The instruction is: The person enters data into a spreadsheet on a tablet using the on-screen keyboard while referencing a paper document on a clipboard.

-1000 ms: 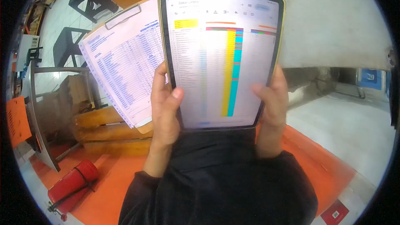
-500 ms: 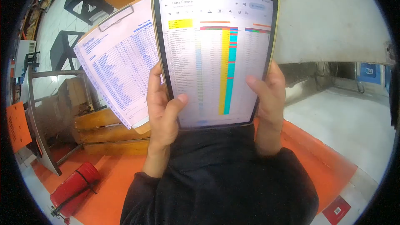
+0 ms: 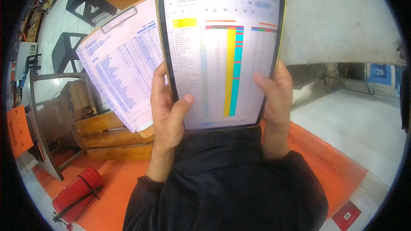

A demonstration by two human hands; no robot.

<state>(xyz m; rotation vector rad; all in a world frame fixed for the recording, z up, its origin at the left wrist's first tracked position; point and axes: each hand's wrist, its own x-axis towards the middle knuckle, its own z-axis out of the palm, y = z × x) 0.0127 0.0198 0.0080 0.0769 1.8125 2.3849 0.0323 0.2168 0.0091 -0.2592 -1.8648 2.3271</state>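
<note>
Tablet [image 3: 216, 64], gripped by left hand [image 3: 167, 114] and right hand [image 3: 278, 98], rear fingers hidden, partly covers 1 clipboard [image 3: 147, 132].

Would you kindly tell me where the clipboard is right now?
In the head view, the clipboard is left of the tablet, partly hidden behind it and the left hand.

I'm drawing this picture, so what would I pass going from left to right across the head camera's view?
Orange sheet → printed sheet → tablet → red card → blue panel.
</note>
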